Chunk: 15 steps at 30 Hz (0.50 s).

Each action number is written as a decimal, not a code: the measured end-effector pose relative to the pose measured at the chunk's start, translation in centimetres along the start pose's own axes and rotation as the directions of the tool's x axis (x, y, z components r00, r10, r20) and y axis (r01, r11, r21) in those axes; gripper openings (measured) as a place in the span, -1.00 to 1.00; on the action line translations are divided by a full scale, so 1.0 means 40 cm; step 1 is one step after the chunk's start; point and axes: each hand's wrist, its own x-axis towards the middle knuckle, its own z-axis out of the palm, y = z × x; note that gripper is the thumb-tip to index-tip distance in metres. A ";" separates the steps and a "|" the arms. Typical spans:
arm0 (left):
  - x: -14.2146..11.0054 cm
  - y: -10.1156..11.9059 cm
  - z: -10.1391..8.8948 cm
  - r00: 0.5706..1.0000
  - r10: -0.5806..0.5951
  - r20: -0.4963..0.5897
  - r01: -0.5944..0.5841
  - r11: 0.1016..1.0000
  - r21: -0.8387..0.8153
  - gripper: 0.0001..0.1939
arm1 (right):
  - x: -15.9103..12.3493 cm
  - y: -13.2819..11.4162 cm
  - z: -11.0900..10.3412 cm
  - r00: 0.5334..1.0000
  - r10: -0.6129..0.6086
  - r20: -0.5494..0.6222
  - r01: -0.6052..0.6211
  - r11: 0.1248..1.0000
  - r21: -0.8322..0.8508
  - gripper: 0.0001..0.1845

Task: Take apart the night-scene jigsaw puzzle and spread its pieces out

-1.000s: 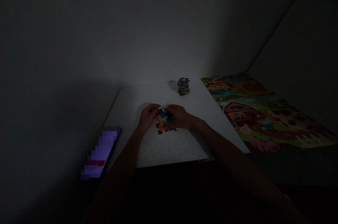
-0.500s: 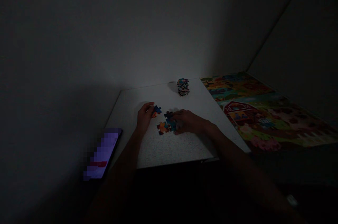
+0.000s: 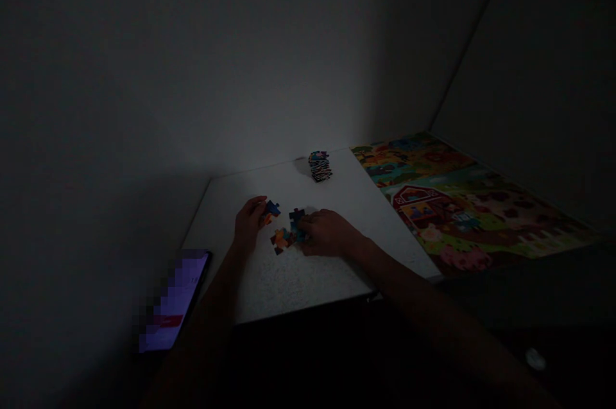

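On white tabletop: hands holding puzzle pieces, piece stack farther back.

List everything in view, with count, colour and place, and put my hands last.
Table: one, white, centre.
Puzzle pieces: at least three, blue and orange, at the hands.
Stack of pieces: one, multicoloured, table's far edge.
Farm picture: one, green and red, right.
Animal picture: one, orange and green, beyond it.
Phone: one, purple screen, left.
Walls: grey, behind.
Pale thing: one, unclear, lower right.
Left hand: one, gripping a piece.
Right hand: one, touching pieces.
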 end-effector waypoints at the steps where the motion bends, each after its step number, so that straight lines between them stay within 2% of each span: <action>1: 0.004 0.009 0.003 1.000 0.011 0.007 -0.011 1.000 -0.001 -0.54 | 0.001 -0.003 -0.001 1.000 0.002 -0.001 -0.002 1.000 -0.004 -0.64; 5: 0.044 0.067 0.042 0.996 0.075 0.045 -0.075 0.997 -0.006 -0.56 | 0.007 -0.021 0.007 1.000 0.003 -0.016 -0.004 0.999 -0.039 -0.62; 10: 0.144 0.179 0.158 0.961 0.228 0.157 -0.224 0.974 -0.041 -0.69 | 0.015 -0.036 0.020 0.998 -0.005 -0.063 0.002 0.999 -0.048 -0.59; 12: 0.184 0.214 0.215 0.961 0.204 0.187 -0.205 0.979 -0.016 -0.75 | 0.016 -0.035 0.018 0.998 -0.003 -0.065 0.000 0.999 -0.045 -0.58; 15: 0.229 0.235 0.292 0.963 0.091 0.255 -0.104 0.994 0.040 -0.75 | 0.016 -0.025 0.013 0.997 0.001 -0.072 -0.004 0.999 -0.041 -0.57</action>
